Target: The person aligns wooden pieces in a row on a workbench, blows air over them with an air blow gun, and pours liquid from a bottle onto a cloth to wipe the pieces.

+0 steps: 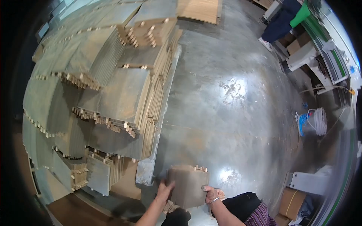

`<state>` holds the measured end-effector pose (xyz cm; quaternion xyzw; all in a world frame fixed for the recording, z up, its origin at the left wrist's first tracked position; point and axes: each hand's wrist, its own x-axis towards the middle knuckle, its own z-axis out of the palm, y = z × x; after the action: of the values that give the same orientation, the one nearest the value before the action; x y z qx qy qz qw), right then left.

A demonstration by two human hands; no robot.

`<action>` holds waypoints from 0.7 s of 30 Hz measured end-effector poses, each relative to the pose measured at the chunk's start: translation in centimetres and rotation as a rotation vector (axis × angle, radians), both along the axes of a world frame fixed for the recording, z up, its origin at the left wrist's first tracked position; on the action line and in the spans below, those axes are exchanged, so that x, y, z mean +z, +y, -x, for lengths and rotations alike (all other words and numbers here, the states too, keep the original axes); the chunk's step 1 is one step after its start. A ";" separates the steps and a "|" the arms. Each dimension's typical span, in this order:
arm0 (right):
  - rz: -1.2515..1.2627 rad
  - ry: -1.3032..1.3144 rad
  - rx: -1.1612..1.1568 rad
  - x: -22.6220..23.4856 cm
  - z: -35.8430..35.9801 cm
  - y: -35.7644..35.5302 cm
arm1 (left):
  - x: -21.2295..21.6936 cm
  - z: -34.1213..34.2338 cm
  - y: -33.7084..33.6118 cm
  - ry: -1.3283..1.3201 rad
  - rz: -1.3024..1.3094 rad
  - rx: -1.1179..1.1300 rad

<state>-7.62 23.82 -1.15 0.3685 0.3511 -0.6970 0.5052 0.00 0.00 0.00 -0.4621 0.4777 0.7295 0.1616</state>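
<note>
Both hands are grasping a stack of boards (191, 190), one at each side. The left hand (164, 191) is clasping its left side, the thumb pressing near the edge, while the right hand (211, 194) is gripping the right side, its thumb lying on the face turned toward the person. Short wooden pegs (200, 168) are sticking up along the stack's top edge; its upper left part is looking blurred. A bracelet (213, 200) is circling the right wrist.

The stack is hanging above the floor (226, 139), just right of the near right corner of a pale base (144, 176). On that base a big pile of grey boards (122, 96) is rising in uneven steps, with rows of pegs showing between the layers. Near the pile's near edge, a smaller group of boards (98, 175) is standing upright.

A plywood sheet (198, 10) is lying past the pile's far right corner. Along the floor's right edge, a whitish bucket (319, 122) is standing near a machine (313, 184), and a cardboard box (292, 203) is sitting below it. Another person (282, 22) in dark trousers is standing toward the floor's far right corner.
</note>
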 end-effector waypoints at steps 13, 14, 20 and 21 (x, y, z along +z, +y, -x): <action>0.161 -0.116 0.210 35.9 -0.4 8.0 | 34.0 -5.9 10.3 -0.016 0.025 0.084; 0.189 -0.089 0.197 38.9 -0.9 9.4 | 38.7 -6.3 12.9 -0.036 0.120 0.052; 0.329 -0.083 -0.015 53.4 -6.5 17.6 | 52.6 -9.8 21.0 0.091 0.173 0.011; 0.325 0.015 0.020 55.7 -7.9 18.9 | 52.4 -12.4 22.2 0.105 0.091 0.093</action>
<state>0.30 42.73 54.57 0.2732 0.2410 -0.7424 0.5623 12.45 22.18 52.40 -0.4517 0.4960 0.7371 0.0812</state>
